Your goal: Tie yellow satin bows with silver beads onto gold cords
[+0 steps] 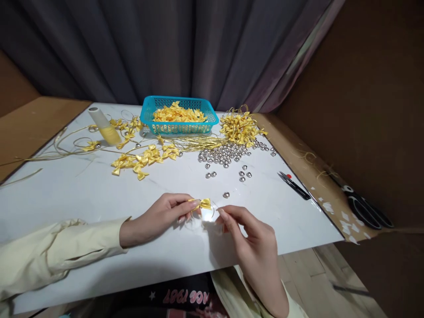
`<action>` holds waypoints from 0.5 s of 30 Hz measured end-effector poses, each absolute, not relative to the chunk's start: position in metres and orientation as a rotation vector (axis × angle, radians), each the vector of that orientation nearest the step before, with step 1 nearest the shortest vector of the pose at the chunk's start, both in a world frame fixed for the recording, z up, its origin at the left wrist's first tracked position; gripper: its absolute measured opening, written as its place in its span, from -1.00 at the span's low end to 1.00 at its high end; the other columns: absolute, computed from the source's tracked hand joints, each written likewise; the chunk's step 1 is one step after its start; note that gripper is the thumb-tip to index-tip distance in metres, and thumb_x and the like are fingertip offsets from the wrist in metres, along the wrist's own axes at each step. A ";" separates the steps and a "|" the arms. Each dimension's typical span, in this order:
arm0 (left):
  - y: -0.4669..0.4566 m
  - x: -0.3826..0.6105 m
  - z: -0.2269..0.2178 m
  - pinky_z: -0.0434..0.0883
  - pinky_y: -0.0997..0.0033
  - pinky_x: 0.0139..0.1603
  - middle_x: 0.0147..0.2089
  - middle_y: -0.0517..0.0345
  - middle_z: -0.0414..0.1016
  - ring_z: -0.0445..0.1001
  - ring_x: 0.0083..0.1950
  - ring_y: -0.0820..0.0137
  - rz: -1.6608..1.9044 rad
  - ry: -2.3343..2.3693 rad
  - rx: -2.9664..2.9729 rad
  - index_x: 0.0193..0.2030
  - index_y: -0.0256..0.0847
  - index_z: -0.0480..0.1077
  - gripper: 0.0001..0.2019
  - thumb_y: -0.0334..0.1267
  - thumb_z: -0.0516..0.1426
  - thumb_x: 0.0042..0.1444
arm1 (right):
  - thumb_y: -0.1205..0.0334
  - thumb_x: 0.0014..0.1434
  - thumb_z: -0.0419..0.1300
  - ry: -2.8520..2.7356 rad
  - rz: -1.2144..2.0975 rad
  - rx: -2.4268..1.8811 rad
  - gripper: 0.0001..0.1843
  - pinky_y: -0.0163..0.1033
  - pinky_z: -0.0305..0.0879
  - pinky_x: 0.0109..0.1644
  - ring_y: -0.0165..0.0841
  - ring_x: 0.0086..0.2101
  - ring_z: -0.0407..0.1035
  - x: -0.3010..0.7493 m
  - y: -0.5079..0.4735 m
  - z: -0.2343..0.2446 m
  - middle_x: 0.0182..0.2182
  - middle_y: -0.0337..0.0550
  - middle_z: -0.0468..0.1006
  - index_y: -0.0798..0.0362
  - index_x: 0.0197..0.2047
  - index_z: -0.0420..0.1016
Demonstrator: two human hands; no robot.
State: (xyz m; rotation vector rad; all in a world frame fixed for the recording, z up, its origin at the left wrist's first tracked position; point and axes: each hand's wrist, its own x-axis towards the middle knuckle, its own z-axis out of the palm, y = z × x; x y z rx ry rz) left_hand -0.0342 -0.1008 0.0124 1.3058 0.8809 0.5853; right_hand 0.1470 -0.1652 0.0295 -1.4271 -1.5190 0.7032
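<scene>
Between the thumb and fingers of my left hand (170, 210) is a small yellow ribbon bow (205, 203), held just above the white tabletop. A thin cord (213, 210) curves from the bow towards my right hand (248, 234), whose thumb and forefinger are pinched on its end. Just beyond the hands lies a single silver bead (226, 194). Farther back, loose yellow bows (150, 157) lie in a cluster beside a heap of silver beads (221, 153).
A blue basket (180, 131) of yellow bows stands at the back, left of a pile of corded bows (241, 126). Gold cords (195, 142) lie across the table near a tilted clear tube (106, 126). Thread snips (294, 185) and black-handled scissors (364, 207) lie at right.
</scene>
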 end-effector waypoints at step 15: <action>-0.098 -0.033 0.011 0.04 0.49 -0.45 -0.54 0.28 0.18 0.07 -0.48 0.53 0.573 0.812 1.008 -0.51 -0.29 0.30 -0.68 -0.09 0.15 0.11 | 0.33 0.22 0.06 -1.645 0.812 -1.420 -0.82 -0.39 0.19 -0.51 -0.49 -0.60 0.29 0.144 -0.165 0.026 -0.57 -0.27 0.47 0.07 -0.36 0.47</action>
